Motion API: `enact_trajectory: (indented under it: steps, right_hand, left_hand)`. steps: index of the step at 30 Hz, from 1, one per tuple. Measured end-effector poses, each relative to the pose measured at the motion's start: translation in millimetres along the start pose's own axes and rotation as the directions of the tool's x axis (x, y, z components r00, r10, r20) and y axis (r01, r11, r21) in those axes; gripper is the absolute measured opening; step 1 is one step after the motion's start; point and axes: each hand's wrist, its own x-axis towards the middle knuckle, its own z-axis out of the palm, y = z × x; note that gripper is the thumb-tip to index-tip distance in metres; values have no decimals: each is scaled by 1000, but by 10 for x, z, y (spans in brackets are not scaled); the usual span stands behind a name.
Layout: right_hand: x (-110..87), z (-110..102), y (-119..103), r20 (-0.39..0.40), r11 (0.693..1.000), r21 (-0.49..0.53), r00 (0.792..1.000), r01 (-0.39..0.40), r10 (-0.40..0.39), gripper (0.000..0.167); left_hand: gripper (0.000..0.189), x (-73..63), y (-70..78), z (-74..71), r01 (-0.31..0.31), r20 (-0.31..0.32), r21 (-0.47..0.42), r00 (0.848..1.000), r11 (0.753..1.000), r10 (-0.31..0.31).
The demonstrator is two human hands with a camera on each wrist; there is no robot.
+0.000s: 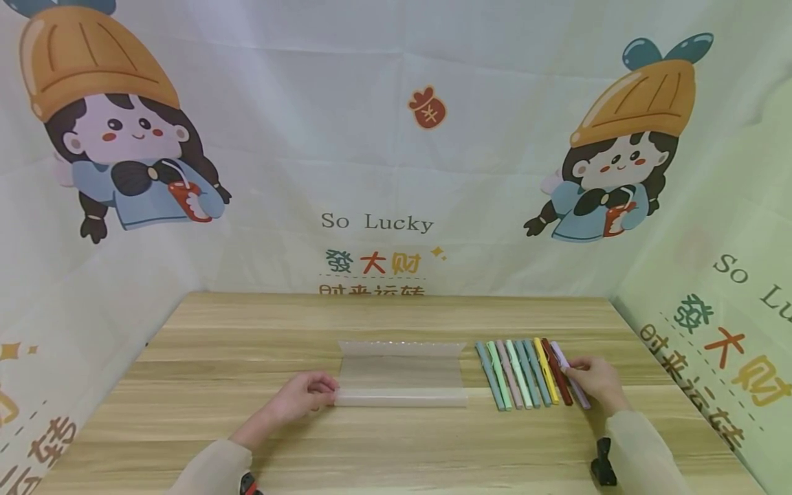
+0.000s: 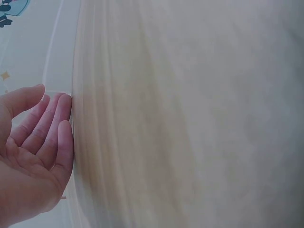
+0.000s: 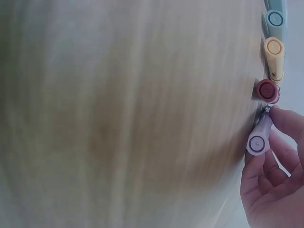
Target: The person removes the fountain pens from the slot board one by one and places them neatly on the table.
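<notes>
A see-through plastic sleeve (image 1: 402, 375) lies on the table, its back edge raised and a whitish band along its front. At its left end, my left hand (image 1: 309, 390) touches the edge with its fingertips. In the left wrist view the left hand (image 2: 40, 147) has its thumb apart from gently bent fingers beside the tabletop. To the sleeve's right, several pens with clips lie side by side. My right hand (image 1: 597, 381) pinches the purple pen (image 3: 259, 137), the rightmost one, between thumb and fingers. Next to that pen is a dark red pen (image 3: 267, 90).
Further left in the row are a yellow pen (image 1: 546, 370) and several blue-grey, green and pink pens. The wooden table (image 1: 396, 454) ends at a printed cloth backdrop (image 1: 278, 172) behind and at both sides.
</notes>
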Motion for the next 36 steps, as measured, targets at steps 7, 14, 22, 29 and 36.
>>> enact_trajectory:
  steps: [7,14,22,29,36]
  right_hand:
    - [14,16,-26,-35,1000,-8,999,19,-19,29]
    - [31,44,-16,-57,1000,-21,998,17,-18,29]
    - [44,50,-8,-56,1000,-20,998,8,-9,31]
    - [34,45,-3,-53,1000,-13,998,18,-18,31]
    - [29,48,-2,-54,1000,-11,999,10,-11,30]
  left_hand:
    - [19,-4,7,-3,1,2,-1,1000,1000,-1]
    - [18,2,5,2,5,0,-1,1000,1000,-5]
    - [18,-1,18,0,1,-1,0,1000,1000,-1]
    - [16,13,-12,-4,-8,9,5,1000,1000,8]
    - [16,17,-24,-8,-16,7,18,1000,1000,16]
